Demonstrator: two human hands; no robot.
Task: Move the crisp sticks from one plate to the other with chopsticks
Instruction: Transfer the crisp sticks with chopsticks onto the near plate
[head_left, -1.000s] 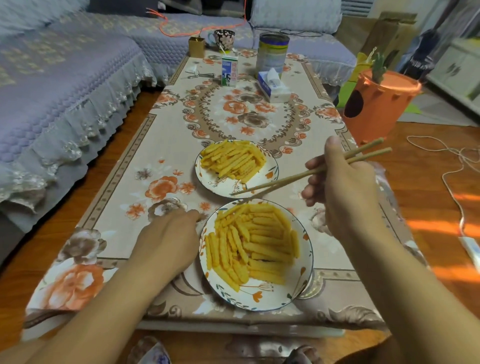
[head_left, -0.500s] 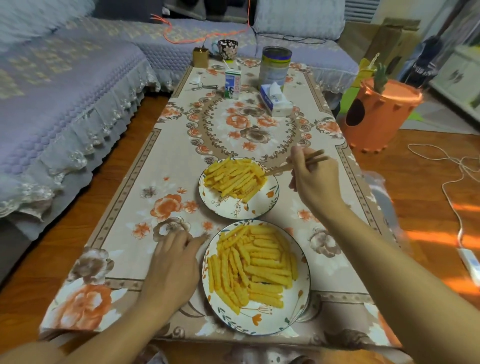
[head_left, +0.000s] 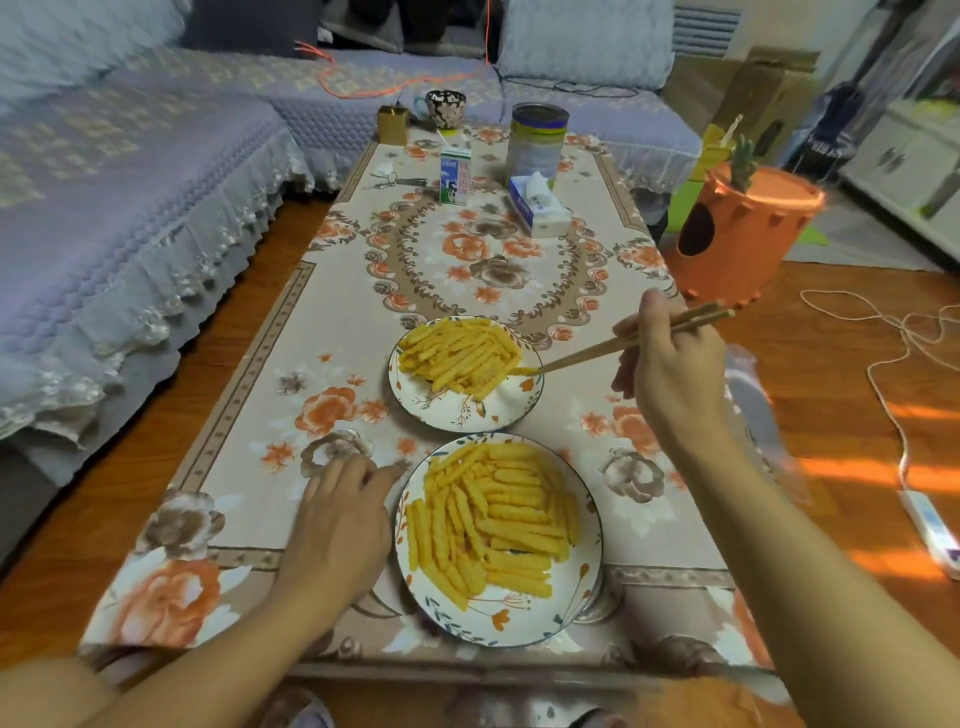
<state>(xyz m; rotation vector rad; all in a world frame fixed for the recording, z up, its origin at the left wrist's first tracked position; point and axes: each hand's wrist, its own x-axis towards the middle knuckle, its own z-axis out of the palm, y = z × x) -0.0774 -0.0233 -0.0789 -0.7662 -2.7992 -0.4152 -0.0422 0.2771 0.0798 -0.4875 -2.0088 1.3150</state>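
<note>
Right hand (head_left: 670, 364) grips chopsticks (head_left: 623, 345), tips pinching a crisp stick (head_left: 522, 371) over the upper plate (head_left: 457, 413); left hand (head_left: 343, 514) rests flat, fingers relaxed, on the tabletop (head_left: 249, 467).

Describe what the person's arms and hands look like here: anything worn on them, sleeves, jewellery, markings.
Both forearms are bare as far as the frame shows them, with no sleeve in view. The left hand and the right hand carry no glove, ring, watch or bracelet that can be seen, and no markings show. The upper arms lie outside the picture.
</note>
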